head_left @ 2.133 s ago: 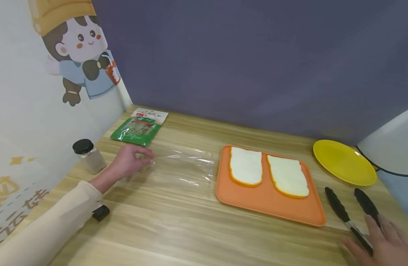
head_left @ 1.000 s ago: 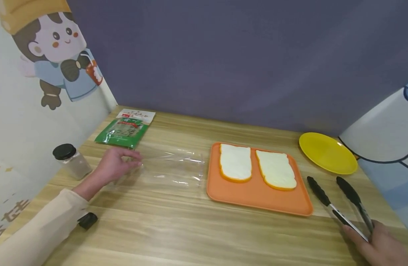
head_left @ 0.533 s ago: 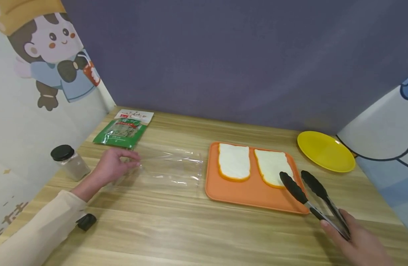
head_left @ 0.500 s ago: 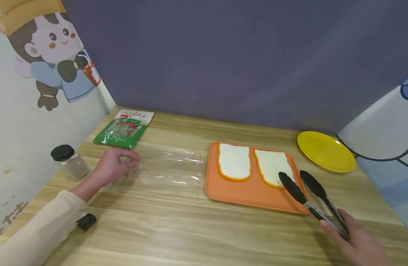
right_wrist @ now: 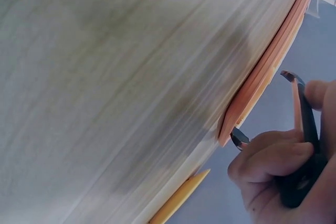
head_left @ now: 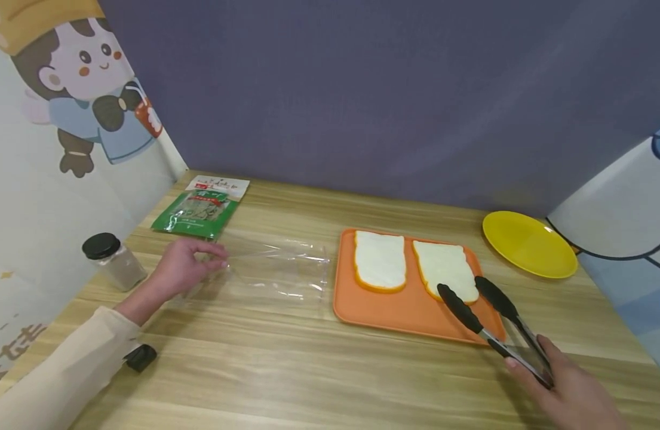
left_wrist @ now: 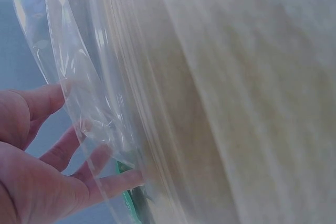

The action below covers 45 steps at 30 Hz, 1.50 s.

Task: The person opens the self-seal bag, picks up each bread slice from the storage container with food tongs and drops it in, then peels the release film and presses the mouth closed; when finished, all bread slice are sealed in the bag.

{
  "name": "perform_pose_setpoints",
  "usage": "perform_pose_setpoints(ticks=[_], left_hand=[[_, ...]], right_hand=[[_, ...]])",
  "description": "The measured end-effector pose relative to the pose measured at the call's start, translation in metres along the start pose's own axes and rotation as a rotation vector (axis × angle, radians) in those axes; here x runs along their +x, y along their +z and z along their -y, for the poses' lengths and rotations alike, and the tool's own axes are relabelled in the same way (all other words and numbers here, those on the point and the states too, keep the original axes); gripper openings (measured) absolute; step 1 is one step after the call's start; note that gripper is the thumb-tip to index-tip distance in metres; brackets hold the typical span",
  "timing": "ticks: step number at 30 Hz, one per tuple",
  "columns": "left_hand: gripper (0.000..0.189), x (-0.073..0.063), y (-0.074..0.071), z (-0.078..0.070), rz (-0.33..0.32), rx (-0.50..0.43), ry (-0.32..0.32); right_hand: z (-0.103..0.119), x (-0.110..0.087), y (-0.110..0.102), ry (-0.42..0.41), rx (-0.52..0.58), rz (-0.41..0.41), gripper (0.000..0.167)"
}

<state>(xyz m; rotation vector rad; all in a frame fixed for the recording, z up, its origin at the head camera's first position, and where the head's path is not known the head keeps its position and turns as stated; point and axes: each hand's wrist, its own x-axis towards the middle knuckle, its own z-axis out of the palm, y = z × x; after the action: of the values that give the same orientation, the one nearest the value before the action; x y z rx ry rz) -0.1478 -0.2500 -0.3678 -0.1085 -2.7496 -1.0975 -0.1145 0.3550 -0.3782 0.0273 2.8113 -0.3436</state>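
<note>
My left hand (head_left: 187,269) pinches the near-left mouth edge of a clear plastic bag (head_left: 281,272) lying flat on the table. In the left wrist view the bag's film (left_wrist: 79,61) hangs between the thumb and spread fingers. With my right hand (head_left: 568,385) I grip black-tipped metal tongs (head_left: 464,313), their arms spread apart. The tips hover around the near right corner of the right bread slice (head_left: 446,270); whether they touch it I cannot tell. Another bread slice (head_left: 380,261) lies to its left. Both rest on an orange tray (head_left: 383,313).
A yellow plate (head_left: 528,245) lies at the back right. At the back left are a green and white food packet (head_left: 200,209) and a black-lidded jar (head_left: 114,263). A small black object (head_left: 140,358) shows beside the left sleeve. A dark wall stands behind the wooden table (head_left: 281,370).
My right hand has taken hold of the tongs, lifted them and carried them left over the tray's right slice. The left hand stays at the bag. The head view has turned slightly right.
</note>
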Motion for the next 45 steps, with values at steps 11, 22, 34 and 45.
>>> perform_pose_setpoints(ticks=[11, 22, 34, 45], left_hand=[[0.016, 0.002, -0.001, -0.001, 0.029, 0.014, 0.003], [0.017, -0.001, -0.004, 0.005, 0.029, 0.013, -0.009], [0.016, 0.000, -0.003, 0.001, 0.019, 0.002, -0.002], [0.016, -0.001, -0.003, 0.002, 0.010, 0.008, 0.005]], right_hand=[[0.008, -0.012, 0.005, -0.081, -0.100, -0.133, 0.095], [0.021, -0.014, 0.003, -0.095, -0.131, -0.217, 0.088], [0.018, -0.013, 0.000, -0.138, -0.116, -0.256, 0.074], [0.020, -0.018, 0.001, -0.188, -0.136, -0.346, 0.065]])
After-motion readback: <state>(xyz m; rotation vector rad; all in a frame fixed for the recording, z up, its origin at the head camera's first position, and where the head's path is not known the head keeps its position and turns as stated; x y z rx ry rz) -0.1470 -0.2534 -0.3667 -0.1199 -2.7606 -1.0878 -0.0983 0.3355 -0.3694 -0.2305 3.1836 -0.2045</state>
